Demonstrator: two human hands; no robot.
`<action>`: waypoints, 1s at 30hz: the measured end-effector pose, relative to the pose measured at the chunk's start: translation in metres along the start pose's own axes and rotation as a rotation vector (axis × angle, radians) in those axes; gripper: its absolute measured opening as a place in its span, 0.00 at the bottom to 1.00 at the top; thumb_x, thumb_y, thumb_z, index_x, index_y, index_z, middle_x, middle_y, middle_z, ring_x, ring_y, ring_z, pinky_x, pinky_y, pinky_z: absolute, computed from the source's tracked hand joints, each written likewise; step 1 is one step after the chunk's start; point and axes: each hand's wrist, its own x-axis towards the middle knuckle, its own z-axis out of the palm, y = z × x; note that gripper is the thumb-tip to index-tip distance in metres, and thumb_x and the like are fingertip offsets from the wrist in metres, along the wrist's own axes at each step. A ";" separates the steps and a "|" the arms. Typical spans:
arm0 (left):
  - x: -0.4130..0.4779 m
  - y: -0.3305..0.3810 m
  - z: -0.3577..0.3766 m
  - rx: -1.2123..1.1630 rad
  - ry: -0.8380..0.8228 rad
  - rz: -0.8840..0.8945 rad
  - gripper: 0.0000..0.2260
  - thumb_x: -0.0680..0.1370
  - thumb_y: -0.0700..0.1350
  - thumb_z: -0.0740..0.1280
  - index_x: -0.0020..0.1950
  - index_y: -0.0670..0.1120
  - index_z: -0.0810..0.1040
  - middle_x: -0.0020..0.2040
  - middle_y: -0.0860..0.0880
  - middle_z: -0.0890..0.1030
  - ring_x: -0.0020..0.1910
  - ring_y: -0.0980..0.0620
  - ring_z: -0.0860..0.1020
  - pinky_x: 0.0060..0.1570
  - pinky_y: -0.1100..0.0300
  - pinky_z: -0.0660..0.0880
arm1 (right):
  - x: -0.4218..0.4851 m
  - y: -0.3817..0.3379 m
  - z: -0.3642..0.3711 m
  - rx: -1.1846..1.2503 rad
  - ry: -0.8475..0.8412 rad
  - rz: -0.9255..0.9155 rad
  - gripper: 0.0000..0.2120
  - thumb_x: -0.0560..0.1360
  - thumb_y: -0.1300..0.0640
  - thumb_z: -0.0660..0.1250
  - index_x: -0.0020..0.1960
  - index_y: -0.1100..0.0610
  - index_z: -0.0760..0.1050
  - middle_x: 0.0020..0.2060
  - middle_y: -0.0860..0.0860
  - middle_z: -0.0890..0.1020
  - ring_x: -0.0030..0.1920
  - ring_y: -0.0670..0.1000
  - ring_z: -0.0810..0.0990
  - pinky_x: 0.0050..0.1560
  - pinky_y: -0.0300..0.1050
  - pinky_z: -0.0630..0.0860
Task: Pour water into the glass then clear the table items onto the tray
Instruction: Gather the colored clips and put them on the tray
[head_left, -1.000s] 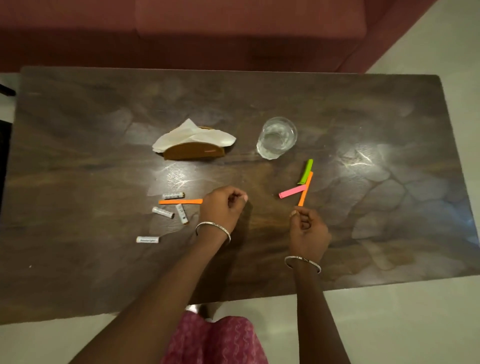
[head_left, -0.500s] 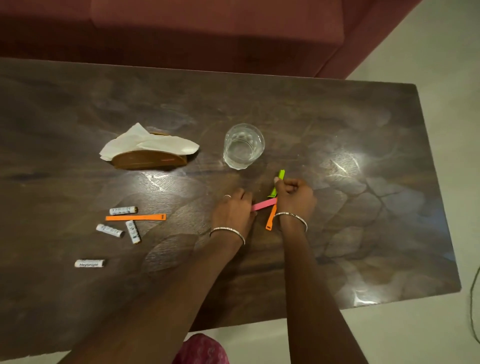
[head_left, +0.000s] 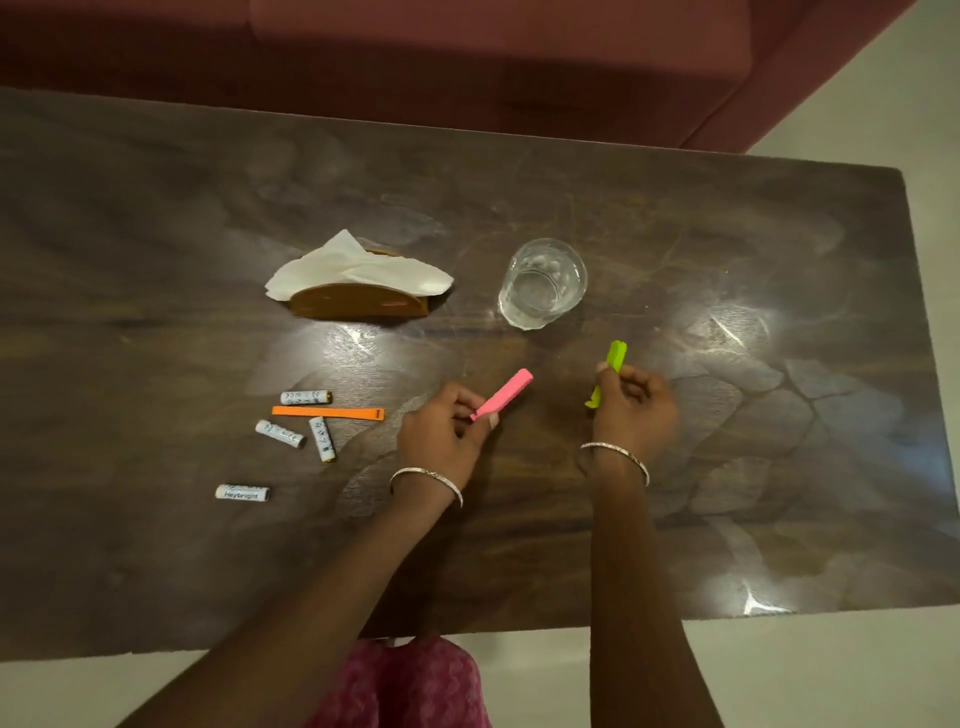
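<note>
Head view: left hand (head_left: 441, 439) pinches pink strip (head_left: 506, 393), right hand (head_left: 634, 413) grips green strip (head_left: 616, 355), glass (head_left: 543, 283) just beyond, likely collecting for tray.

Pink strip (head_left: 503, 395), green strip (head_left: 612, 365), orange strip (head_left: 328, 413), dark table (head_left: 727, 234)

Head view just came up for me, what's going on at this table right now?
A person is working at a dark wooden table. The left hand pinches a pink strip and the right hand grips a green strip, both lifted off the surface. An orange strip and four batteries lie to the left. The glass, which seems to hold water, stands beside the napkin holder. No tray is in view.
</note>
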 end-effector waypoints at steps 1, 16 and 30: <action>-0.004 -0.003 -0.009 -0.112 -0.003 -0.070 0.09 0.71 0.41 0.76 0.41 0.51 0.77 0.38 0.50 0.82 0.37 0.48 0.82 0.40 0.49 0.81 | -0.012 0.001 0.000 0.076 -0.042 0.034 0.07 0.71 0.60 0.76 0.46 0.60 0.80 0.39 0.62 0.84 0.36 0.57 0.83 0.37 0.49 0.81; -0.058 -0.047 -0.183 -0.816 0.176 -0.501 0.08 0.76 0.35 0.69 0.49 0.47 0.82 0.42 0.48 0.84 0.39 0.55 0.81 0.33 0.67 0.78 | -0.217 0.005 0.059 0.289 -0.653 0.262 0.09 0.73 0.65 0.74 0.49 0.59 0.75 0.34 0.52 0.86 0.29 0.46 0.80 0.31 0.36 0.77; -0.061 -0.121 -0.376 -0.838 0.282 -0.525 0.02 0.76 0.40 0.71 0.44 0.47 0.81 0.34 0.52 0.84 0.37 0.54 0.81 0.31 0.66 0.78 | -0.393 -0.024 0.183 0.192 -0.805 0.210 0.09 0.73 0.66 0.74 0.51 0.57 0.78 0.36 0.53 0.84 0.31 0.46 0.80 0.30 0.35 0.76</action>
